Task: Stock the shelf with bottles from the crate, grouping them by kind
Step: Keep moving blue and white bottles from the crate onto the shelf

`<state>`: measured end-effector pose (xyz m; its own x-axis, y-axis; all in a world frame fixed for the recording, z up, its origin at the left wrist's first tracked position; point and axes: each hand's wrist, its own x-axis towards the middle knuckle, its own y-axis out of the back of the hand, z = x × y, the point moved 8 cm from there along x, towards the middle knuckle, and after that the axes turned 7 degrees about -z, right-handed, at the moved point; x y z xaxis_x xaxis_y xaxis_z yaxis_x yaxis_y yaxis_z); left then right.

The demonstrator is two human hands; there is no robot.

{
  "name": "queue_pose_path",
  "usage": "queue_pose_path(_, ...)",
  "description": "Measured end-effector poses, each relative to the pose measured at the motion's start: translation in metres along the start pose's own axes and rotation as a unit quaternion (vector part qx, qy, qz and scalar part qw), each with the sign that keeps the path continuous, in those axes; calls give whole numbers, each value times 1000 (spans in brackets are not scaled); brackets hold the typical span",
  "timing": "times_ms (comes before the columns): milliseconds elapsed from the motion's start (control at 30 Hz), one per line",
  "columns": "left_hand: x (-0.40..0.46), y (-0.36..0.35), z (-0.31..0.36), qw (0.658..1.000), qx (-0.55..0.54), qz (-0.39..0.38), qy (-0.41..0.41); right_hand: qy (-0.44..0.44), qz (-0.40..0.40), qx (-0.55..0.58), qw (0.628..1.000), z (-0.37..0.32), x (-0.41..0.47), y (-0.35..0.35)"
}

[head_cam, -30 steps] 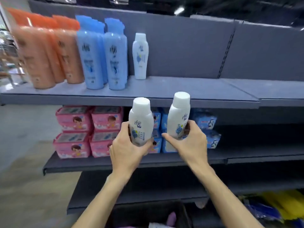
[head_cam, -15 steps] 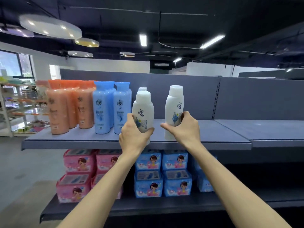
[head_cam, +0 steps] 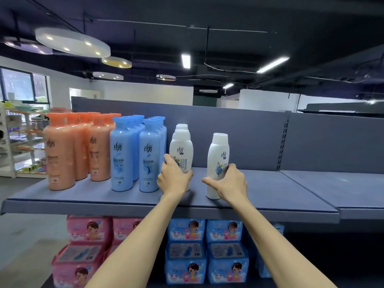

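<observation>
Far left of the frame, the orange bottles (head_cam: 62, 150) stand in rows on the grey shelf (head_cam: 270, 183), upright, running back toward the rear panel. Just right of them, the blue bottles (head_cam: 135, 154) line up the same way, two rows deep.

Now your left hand (head_cam: 173, 179), centre of the frame: your fingers (head_cam: 169, 161) curl round the lower half of a white bottle (head_cam: 181, 150), thumb on its right side, and the bottle stands upright just beside the blue row. Whether its base sits on the shelf you cannot tell, your hand covers it. Right behind it another white bottle's cap (head_cam: 182, 127) peeks over the top, so the white group starts here.

A gap, then your right hand (head_cam: 228, 185): fingers wrap round the lower body of a second white bottle (head_cam: 218, 161), thumb stretched out to the left in front of it. That one stands upright with its base down on the shelf, near the front edge, apart from the other white ones.

Right of that, the shelf runs on bare grey to the frame's edge.

Below the shelf, lower left, pink packs (head_cam: 87, 246) are stacked; to their right, under your forearms, blue packs (head_cam: 205, 250) are stacked in two columns.
</observation>
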<state>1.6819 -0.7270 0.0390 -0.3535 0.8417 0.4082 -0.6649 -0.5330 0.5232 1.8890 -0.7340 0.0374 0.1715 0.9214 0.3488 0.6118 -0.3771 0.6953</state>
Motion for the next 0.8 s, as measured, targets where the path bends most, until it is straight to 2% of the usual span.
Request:
queue_pose_path(367, 63, -46, -1, 999, 42, -14, 30, 12, 10, -19, 1000, 2, 21, -14)
queue_pose_path(800, 79, -52, -5, 998, 39, -25, 38, 12, 12, -8, 1000, 3, 24, -18)
